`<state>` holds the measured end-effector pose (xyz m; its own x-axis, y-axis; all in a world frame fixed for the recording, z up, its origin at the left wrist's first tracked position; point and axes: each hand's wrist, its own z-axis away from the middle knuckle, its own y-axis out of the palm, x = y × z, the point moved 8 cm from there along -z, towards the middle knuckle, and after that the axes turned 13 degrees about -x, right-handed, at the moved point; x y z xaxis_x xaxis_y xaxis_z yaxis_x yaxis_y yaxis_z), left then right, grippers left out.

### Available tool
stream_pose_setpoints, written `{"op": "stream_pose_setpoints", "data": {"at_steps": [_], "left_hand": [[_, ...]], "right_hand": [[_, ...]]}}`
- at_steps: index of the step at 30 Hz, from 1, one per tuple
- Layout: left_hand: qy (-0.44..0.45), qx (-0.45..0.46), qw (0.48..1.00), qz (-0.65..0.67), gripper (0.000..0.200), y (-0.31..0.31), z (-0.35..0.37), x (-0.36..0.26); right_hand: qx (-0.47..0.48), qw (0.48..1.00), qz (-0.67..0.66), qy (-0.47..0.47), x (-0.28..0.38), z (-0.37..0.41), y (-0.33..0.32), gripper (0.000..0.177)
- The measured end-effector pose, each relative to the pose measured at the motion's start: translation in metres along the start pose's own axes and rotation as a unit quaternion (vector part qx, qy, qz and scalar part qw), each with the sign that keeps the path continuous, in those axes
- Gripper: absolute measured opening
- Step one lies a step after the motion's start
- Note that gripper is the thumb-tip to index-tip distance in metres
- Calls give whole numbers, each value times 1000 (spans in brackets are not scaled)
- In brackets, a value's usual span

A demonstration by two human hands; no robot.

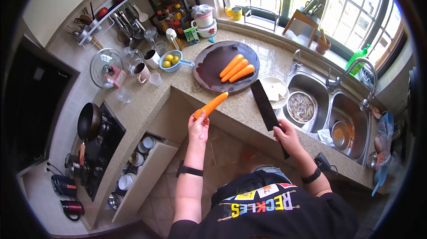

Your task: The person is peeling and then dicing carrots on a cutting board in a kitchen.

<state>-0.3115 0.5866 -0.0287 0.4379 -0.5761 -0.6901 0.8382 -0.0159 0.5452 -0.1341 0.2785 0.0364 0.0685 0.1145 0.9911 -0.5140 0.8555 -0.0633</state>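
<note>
My left hand (199, 126) grips a peeled-looking orange carrot (211, 104) by its thick end, the thin tip pointing up and right, in front of the counter edge. In my right hand (287, 136) is the handle of a dark cleaver (264, 105), its broad blade angled up and left. Beyond both hands lies a round dark cutting board (209, 63), wet in places. Several more carrots (237, 68) rest side by side on its right part. The cleaver's blade end is near the board's lower right rim and a plate of white pieces (274, 91).
To the right is a double sink (327, 110) holding a bowl of shrimp-like pieces (301, 107) and a metal bowl (340, 135). A blue colander (171, 61) with yellow fruit stands left of the board. A drawer (144, 179) of dishes is pulled out below the stove (104, 150).
</note>
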Motion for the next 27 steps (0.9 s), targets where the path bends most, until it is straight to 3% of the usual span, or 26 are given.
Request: {"op": "stream_pose_setpoints", "data": {"at_steps": [12,18,22,25,26,27], "left_hand": [[-8,0,999,-52,34,61,-147,-33],[-29,23,997,-73,37,107,-208,-15],[2,67,988,-142,39,139,-244,4],[215,161,902,-337,41,172,-261,6],[300,178,847,-401,40,178,-266,7],[329,193,810,-446,39,189,-255,-1]], "right_hand": [[16,997,-72,6,18,-168,122,26],[-13,998,-47,38,16,-191,133,26],[-77,994,-32,67,-1,-192,132,27],[-130,988,-28,77,-4,-186,134,27],[-143,986,-26,78,-1,-185,138,27],[-164,982,-40,89,3,-183,143,27]]}}
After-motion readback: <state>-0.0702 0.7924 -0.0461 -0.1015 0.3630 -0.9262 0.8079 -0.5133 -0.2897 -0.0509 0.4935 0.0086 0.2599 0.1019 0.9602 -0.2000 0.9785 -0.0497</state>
